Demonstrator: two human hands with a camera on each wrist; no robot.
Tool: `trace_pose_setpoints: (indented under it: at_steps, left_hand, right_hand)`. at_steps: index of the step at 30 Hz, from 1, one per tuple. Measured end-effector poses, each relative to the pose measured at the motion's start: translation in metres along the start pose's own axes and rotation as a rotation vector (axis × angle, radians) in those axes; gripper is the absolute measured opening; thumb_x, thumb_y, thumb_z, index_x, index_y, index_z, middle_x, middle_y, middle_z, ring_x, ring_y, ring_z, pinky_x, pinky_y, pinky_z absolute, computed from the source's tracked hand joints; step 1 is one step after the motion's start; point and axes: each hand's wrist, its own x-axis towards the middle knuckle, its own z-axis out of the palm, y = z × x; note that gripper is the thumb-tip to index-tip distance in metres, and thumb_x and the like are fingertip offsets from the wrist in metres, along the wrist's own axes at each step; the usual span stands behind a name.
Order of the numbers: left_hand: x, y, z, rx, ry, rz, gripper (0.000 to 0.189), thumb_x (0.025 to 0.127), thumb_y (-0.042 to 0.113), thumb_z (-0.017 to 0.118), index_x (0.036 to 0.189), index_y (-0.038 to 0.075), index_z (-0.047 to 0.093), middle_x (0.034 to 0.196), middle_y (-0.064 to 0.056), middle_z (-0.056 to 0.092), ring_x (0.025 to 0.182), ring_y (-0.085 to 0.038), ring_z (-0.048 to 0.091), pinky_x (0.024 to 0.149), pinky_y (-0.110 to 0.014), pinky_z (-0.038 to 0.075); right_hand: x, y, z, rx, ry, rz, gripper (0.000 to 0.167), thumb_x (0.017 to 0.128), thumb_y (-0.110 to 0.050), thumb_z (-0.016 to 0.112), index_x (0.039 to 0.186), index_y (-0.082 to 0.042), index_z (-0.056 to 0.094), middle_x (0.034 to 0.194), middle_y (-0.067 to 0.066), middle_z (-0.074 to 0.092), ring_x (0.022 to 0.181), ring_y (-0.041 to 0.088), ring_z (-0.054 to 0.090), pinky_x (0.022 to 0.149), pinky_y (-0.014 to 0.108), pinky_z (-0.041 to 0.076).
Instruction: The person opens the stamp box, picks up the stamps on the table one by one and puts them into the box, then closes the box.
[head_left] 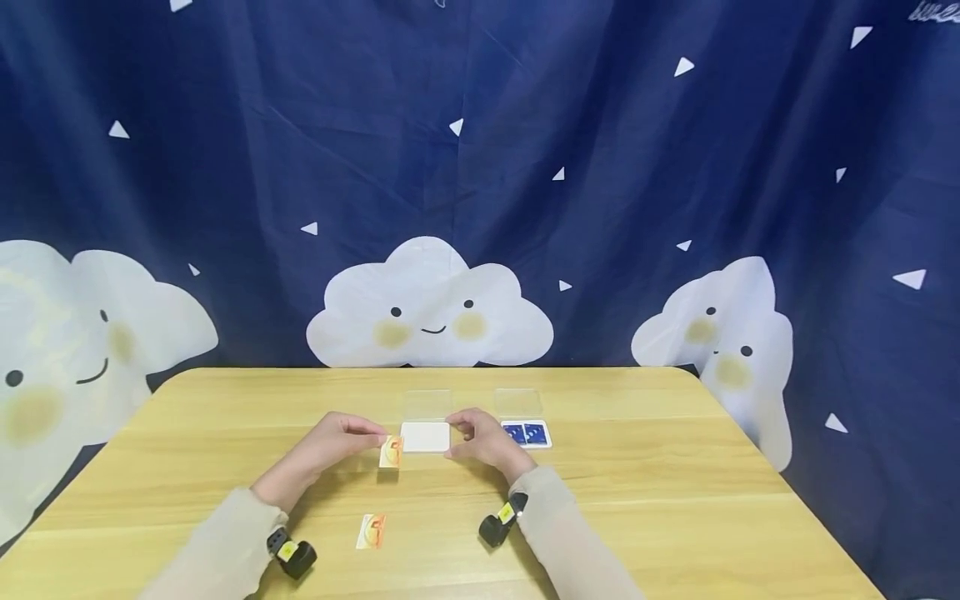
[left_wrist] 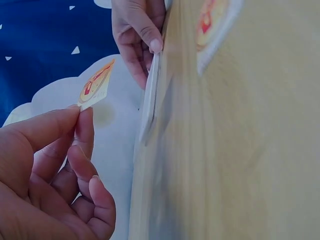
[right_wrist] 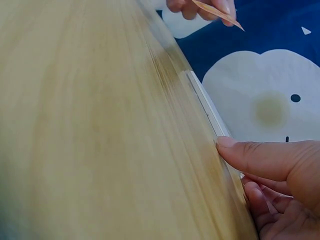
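Between thumb and fingertips, my left hand (head_left: 341,442) pinches a small flat orange-and-white packet (head_left: 391,452) at its edge, above the table. In the left wrist view this packet (left_wrist: 97,85) stands up from the fingertips and its lower edge is finely toothed. Just right of it lies a shallow white box (head_left: 425,437) with its clear lid (head_left: 427,405) folded back. My right hand (head_left: 486,440) grips the box's right side, the thumb (right_wrist: 231,145) on its near edge. A similar packet (head_left: 371,532) lies flat on the table nearer me.
Right of my right hand is another shallow white box (head_left: 537,447), lid (head_left: 517,402) laid back, with blue packets (head_left: 536,433) side by side in it. The wooden table (head_left: 675,517) ends at a dark blue curtain (head_left: 600,208) with cloud prints.
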Motion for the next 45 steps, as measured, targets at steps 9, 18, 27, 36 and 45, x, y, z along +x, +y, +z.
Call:
trace_pose_setpoints:
  at_steps: [9,18,27,36,45]
  left_hand:
    - [0.021,0.007,0.017,-0.042,0.042,0.035,0.02,0.081,0.014,0.072,0.095,-0.001,0.073,0.096,-0.01,0.071,0.09,-0.014,0.061,0.084,-0.034,0.046]
    - [0.043,0.011,0.035,-0.025,0.106,-0.05,0.013,0.08,0.012,0.073,0.091,0.005,0.075,0.095,-0.007,0.071,0.094,-0.019,0.061,0.089,-0.043,0.042]
    - [0.057,0.015,0.046,-0.007,0.111,-0.091,0.012,0.08,0.009,0.071,0.09,0.004,0.075,0.096,-0.009,0.071,0.096,-0.023,0.06,0.093,-0.046,0.041]
    - [0.065,0.012,0.049,0.0,0.112,-0.116,0.009,0.08,0.009,0.072,0.088,0.005,0.075,0.097,-0.009,0.071,0.098,-0.024,0.06,0.091,-0.044,0.043]
    - [0.067,0.015,0.049,0.004,0.095,-0.137,0.009,0.079,0.01,0.074,0.085,0.004,0.075,0.097,-0.009,0.071,0.093,-0.022,0.06,0.084,-0.036,0.045]
  right_hand:
    - [0.0,0.0,0.001,0.002,-0.003,0.015,0.051,0.07,-0.006,0.08,0.118,-0.005,0.061,0.113,0.008,0.06,0.102,0.025,0.054,0.094,0.042,0.044]
    - [-0.003,-0.002,0.001,-0.003,-0.007,0.016,0.051,0.071,-0.006,0.079,0.118,-0.005,0.061,0.112,0.009,0.059,0.102,0.025,0.054,0.093,0.042,0.044]
    - [-0.002,0.0,0.0,-0.012,-0.003,0.012,0.052,0.07,-0.006,0.08,0.118,-0.005,0.061,0.112,0.009,0.06,0.102,0.024,0.055,0.093,0.042,0.044]
    - [-0.001,-0.004,0.0,-0.013,-0.001,0.027,0.054,0.069,-0.006,0.08,0.119,-0.005,0.061,0.115,0.012,0.06,0.105,0.028,0.056,0.094,0.044,0.044]
    - [0.0,-0.004,-0.001,-0.009,0.0,0.021,0.054,0.069,-0.006,0.08,0.119,-0.005,0.06,0.116,0.012,0.059,0.104,0.029,0.056,0.094,0.044,0.044]
